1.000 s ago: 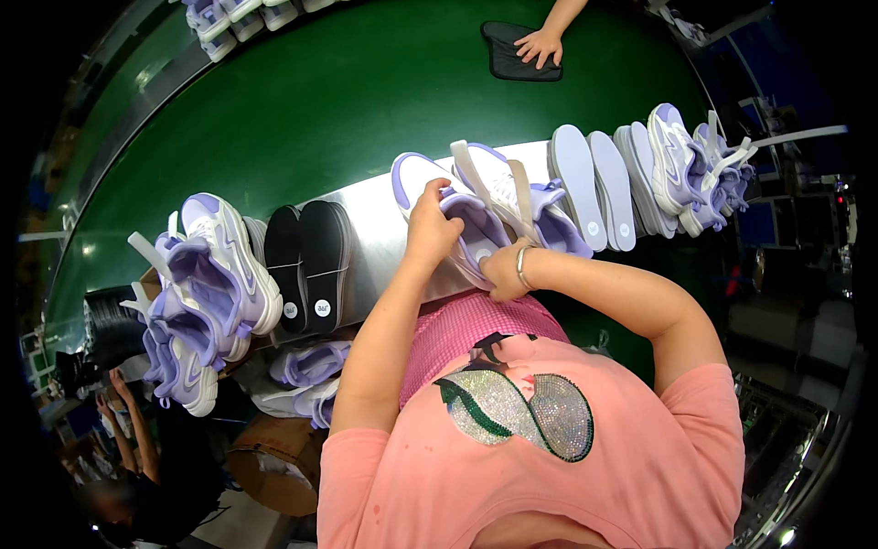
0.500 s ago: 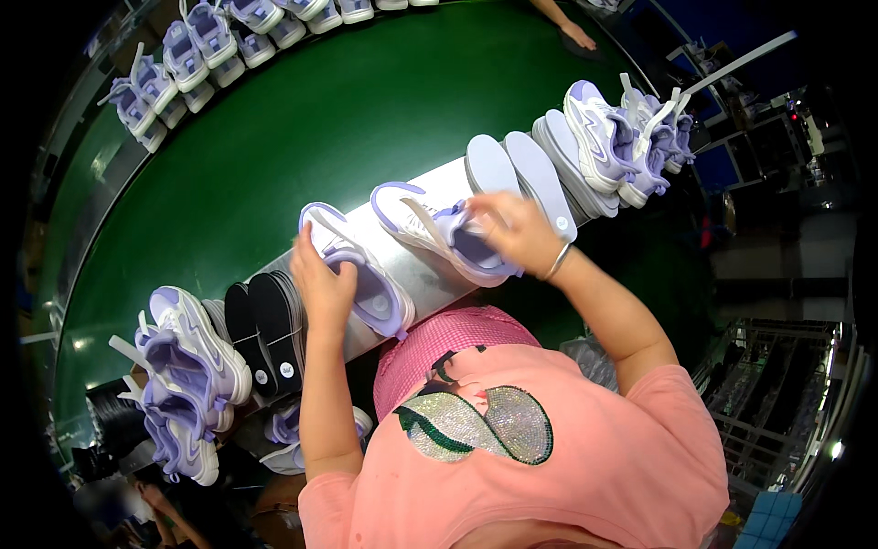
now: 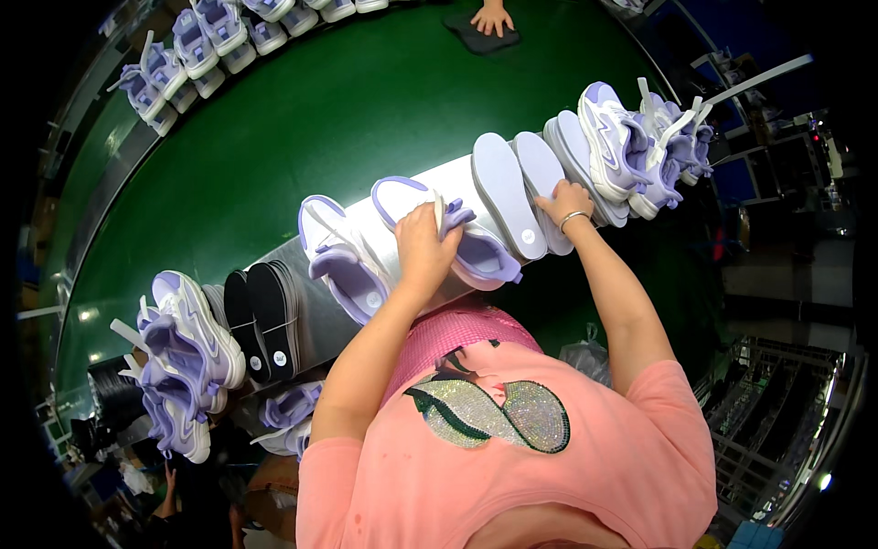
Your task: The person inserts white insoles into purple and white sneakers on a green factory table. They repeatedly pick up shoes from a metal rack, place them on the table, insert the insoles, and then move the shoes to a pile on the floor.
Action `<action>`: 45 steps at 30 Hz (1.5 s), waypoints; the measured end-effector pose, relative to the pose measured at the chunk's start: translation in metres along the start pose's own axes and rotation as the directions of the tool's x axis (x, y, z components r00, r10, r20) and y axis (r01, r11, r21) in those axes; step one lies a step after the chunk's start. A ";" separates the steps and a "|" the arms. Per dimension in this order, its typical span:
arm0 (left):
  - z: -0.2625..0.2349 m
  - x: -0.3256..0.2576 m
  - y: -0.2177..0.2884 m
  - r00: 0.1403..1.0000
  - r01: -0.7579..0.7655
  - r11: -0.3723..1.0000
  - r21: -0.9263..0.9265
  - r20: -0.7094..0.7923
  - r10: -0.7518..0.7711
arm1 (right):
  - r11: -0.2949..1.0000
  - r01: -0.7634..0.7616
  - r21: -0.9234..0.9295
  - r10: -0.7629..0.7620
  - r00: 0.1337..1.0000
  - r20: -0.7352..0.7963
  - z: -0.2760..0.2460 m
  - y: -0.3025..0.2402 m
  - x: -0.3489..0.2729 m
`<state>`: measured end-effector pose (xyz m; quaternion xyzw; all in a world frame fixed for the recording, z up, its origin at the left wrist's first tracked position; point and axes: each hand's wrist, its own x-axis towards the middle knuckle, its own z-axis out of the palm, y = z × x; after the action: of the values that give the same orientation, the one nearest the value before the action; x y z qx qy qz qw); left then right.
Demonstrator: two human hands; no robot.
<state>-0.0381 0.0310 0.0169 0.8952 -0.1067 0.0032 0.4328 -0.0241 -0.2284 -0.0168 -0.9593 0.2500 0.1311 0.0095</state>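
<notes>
Two white and lavender sneakers lie side by side in front of me, a left-hand sneaker [image 3: 340,279] and a right-hand sneaker [image 3: 487,256]. My left hand [image 3: 423,247] is closed over the upper of the right-hand one, by its raised tongue and strap. A round pale label shows inside the left-hand sneaker. To the right stand stacks of pale lavender insoles [image 3: 501,188]. My right hand [image 3: 565,205] is on the middle insole stack [image 3: 538,163], fingers curled at its right edge; how many insoles it grips is hidden.
A metal shelf [image 3: 315,316] spans a green conveyor belt [image 3: 347,119]. Tied black insoles [image 3: 274,306] and more sneakers [image 3: 192,329] stand left; further sneakers [image 3: 613,137] stand right. Sneakers [image 3: 219,32] line the far side. Another person's hand [image 3: 492,18] presses a dark cloth [image 3: 476,38].
My left hand has moved from the left-hand sneaker to the right-hand one. My right hand has left that sneaker's opening for the insoles. The other person's hand came further left with the cloth.
</notes>
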 end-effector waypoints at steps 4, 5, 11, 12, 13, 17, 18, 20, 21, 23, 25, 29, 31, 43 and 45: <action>0.006 0.002 -0.011 0.978 0.142 0.928 -0.346 -0.098 -0.186 | 0.983 0.041 0.179 -0.028 0.997 -0.072 -0.010 0.021 -0.006; 0.004 0.005 -0.016 0.968 0.209 0.920 -0.331 -0.062 -0.243 | 0.786 -0.002 0.618 -0.055 0.996 0.074 -0.019 0.024 -0.013; -0.008 0.017 -0.030 0.905 0.420 0.852 -0.313 0.220 -0.365 | 0.502 -0.223 0.835 -0.612 0.591 0.526 -0.110 -0.009 -0.114; -0.008 0.018 -0.032 0.905 0.420 0.851 -0.315 0.221 -0.364 | 0.628 -0.182 0.756 -0.588 0.526 0.615 -0.112 -0.016 -0.121; -0.009 0.019 -0.033 0.907 0.411 0.856 -0.313 0.232 -0.351 | 0.348 0.524 0.777 -0.932 0.280 0.229 -0.093 -0.012 -0.112; -0.005 0.014 -0.031 0.957 0.268 0.934 -0.236 0.179 -0.229 | 0.616 0.488 0.618 -0.761 0.570 0.309 -0.042 -0.045 -0.096; -0.005 0.012 -0.029 0.973 0.195 0.968 -0.155 0.156 -0.171 | 0.831 0.201 0.519 -0.479 0.734 0.482 -0.049 -0.065 -0.103; -0.002 0.008 -0.024 0.980 0.169 0.983 -0.069 0.119 -0.160 | 0.728 0.663 0.173 -0.686 0.704 0.183 -0.037 -0.087 -0.119; -0.001 0.007 -0.023 0.983 0.166 0.984 -0.064 0.091 -0.160 | 0.724 0.688 0.037 -0.681 0.706 0.195 -0.029 -0.096 -0.127; -0.004 0.006 -0.023 0.984 0.176 0.980 -0.096 0.054 -0.171 | 0.684 0.730 -0.015 -0.721 0.678 0.142 -0.024 -0.091 -0.125; 0.001 0.003 -0.025 0.983 0.185 0.980 -0.070 0.031 -0.183 | 0.661 0.743 -0.111 -0.739 0.669 0.082 -0.026 -0.081 -0.128; 0.000 0.000 -0.025 0.976 0.216 0.976 -0.035 0.000 -0.216 | 0.733 0.651 -0.198 -0.644 0.757 0.109 -0.068 -0.062 -0.149; 0.000 -0.002 -0.027 0.980 0.195 0.980 -0.025 -0.022 -0.196 | 0.767 0.606 -0.208 -0.523 0.780 0.344 -0.080 -0.061 -0.151; -0.001 -0.005 -0.028 0.985 0.171 0.974 -0.146 -0.010 -0.174 | 0.459 0.849 -0.262 -0.845 0.508 0.165 -0.005 -0.100 -0.104; 0.001 -0.007 -0.029 0.981 0.186 0.965 -0.187 -0.017 -0.193 | 0.528 0.827 -0.191 -0.812 0.558 0.172 0.003 -0.101 -0.099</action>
<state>-0.0393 0.0493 -0.0065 0.8572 -0.0129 -0.0323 0.5138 -0.0592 -0.0924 0.0007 -0.9524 -0.2483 0.1713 -0.0432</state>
